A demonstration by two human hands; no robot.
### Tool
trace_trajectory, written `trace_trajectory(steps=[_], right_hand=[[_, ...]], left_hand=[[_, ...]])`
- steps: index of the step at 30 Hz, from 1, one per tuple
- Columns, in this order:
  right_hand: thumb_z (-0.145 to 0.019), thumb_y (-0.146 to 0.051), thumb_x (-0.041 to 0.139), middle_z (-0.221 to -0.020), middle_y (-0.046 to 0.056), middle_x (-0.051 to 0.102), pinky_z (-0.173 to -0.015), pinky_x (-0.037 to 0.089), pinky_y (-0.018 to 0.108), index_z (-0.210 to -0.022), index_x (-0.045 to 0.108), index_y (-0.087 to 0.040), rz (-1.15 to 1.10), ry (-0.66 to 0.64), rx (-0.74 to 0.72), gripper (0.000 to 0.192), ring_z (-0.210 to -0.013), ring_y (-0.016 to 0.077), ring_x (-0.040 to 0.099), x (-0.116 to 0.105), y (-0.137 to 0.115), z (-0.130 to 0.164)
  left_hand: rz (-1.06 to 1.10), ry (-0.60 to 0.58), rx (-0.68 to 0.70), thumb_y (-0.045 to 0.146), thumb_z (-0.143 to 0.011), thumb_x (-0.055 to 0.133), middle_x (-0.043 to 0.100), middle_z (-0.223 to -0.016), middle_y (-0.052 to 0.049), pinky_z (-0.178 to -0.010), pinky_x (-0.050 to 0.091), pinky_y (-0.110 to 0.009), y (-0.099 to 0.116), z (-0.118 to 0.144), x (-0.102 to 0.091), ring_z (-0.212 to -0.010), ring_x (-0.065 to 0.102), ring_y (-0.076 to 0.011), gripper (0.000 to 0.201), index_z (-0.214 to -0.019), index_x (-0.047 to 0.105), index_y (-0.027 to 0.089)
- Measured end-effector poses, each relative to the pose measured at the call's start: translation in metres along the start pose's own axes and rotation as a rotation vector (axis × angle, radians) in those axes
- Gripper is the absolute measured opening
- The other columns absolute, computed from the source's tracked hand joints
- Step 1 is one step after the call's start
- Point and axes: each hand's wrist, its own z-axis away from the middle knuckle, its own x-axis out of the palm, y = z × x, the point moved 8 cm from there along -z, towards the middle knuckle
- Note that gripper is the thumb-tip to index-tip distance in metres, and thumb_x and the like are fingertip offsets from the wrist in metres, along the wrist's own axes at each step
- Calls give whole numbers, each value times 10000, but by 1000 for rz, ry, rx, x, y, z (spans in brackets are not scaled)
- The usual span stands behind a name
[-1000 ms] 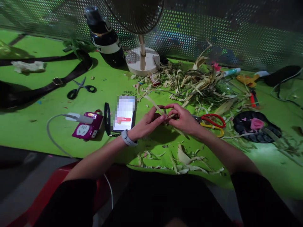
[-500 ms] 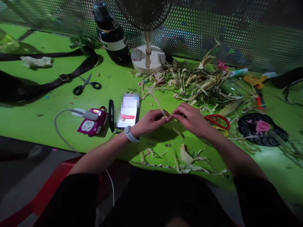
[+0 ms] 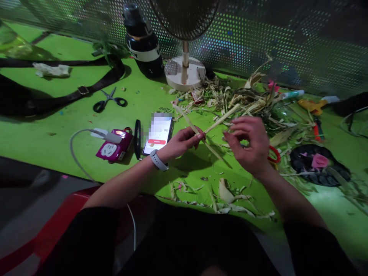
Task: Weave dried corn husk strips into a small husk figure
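Green worktop, near its front edge: left hand [image 3: 181,142] pinches crossed pale dried-leaf strips [image 3: 207,131] mid-fold, right hand [image 3: 249,145] hovers loosely spread just beside, and next it likely needs to catch the free strip end.

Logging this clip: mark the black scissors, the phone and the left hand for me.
black scissors [image 3: 109,100]: head view, at the pivot where the blades cross.
phone [image 3: 158,130]: head view, middle of the lit screen.
left hand [image 3: 181,142]: head view, back of the hand.
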Motion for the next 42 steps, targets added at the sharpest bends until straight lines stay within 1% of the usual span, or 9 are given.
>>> trace_trajectory(steps=[2, 6, 8, 21, 27, 31, 36, 39, 42], right_hand=[[-875, -373, 540, -885, 75, 611, -658, 454, 314, -857, 605, -187, 43, -86, 17, 198, -760, 177, 565, 8, -1, 2], [-929, -405, 427, -689, 11, 605, -599, 412, 263, -762, 567, -184, -132, -566, 140, 310, -632, 135, 549, 61, 7, 16], [-942, -383, 398, -654, -5, 601, -585, 400, 246, -733, 533, -188, -235, -622, 210, 316, -601, 124, 551, 73, 12, 21], [-934, -378, 410, -593, -14, 529, -572, 317, 229, -688, 537, -177, -145, -688, 39, 342, -571, 104, 483, 61, 7, 15], [-910, -410, 441, -655, -1, 607, -605, 407, 247, -757, 561, -180, -410, -767, 325, 301, -615, 127, 559, 72, 23, 24], [-870, -384, 503, -793, 15, 654, -631, 450, 261, -859, 603, -182, -631, -693, 494, 225, -677, 129, 570, 80, 24, 27], [-804, -484, 580, -669, -24, 624, -472, 450, 230, -854, 509, -200, -916, -523, 709, 297, -524, 106, 536, 95, 22, 34], [-740, -509, 641, -573, -69, 570, -402, 413, 199, -850, 467, -214, -942, -378, 771, 359, -450, 89, 500, 97, 25, 35], [-709, -493, 663, -557, -85, 535, -369, 394, 186, -825, 481, -212, -948, -346, 794, 355, -426, 74, 469, 99, 25, 36]], left_hand=[[48, 27, -17, 435, -758, 676, 545, -654, 22, -494, 391, -195, 0, 0, -2, -533, 460, -58, 302, -848, 596, 158], [39, 40, -17, 363, -728, 719, 565, -683, 25, -520, 391, -202, 0, 1, -2, -564, 474, -60, 275, -843, 595, 147], [36, 20, -17, 372, -745, 701, 579, -702, 18, -547, 415, -222, -2, 1, 0, -572, 491, -68, 269, -848, 602, 144], [-37, -19, -63, 383, -778, 668, 514, -622, 33, -490, 371, -186, 0, -4, -14, -532, 457, -52, 261, -820, 592, 137], [131, -90, -84, 400, -905, 478, 607, -699, -10, -564, 414, -209, -1, 0, -5, -623, 562, -87, 260, -979, 558, 165], [59, -135, -53, 413, -926, 433, 597, -630, 12, -539, 396, -209, 0, 5, 8, -576, 555, -89, 241, -925, 491, 180], [-65, -73, -13, 420, -933, 411, 569, -576, 33, -444, 339, -199, -1, 7, 15, -474, 519, -83, 234, -935, 453, 189], [-142, -3, 11, 421, -936, 394, 567, -613, 25, -438, 371, -205, -3, 9, 14, -479, 546, -95, 247, -965, 464, 186], [-288, 139, 103, 392, -930, 414, 592, -703, -1, -510, 432, -215, 1, 10, 6, -552, 569, -102, 244, -985, 497, 169]])
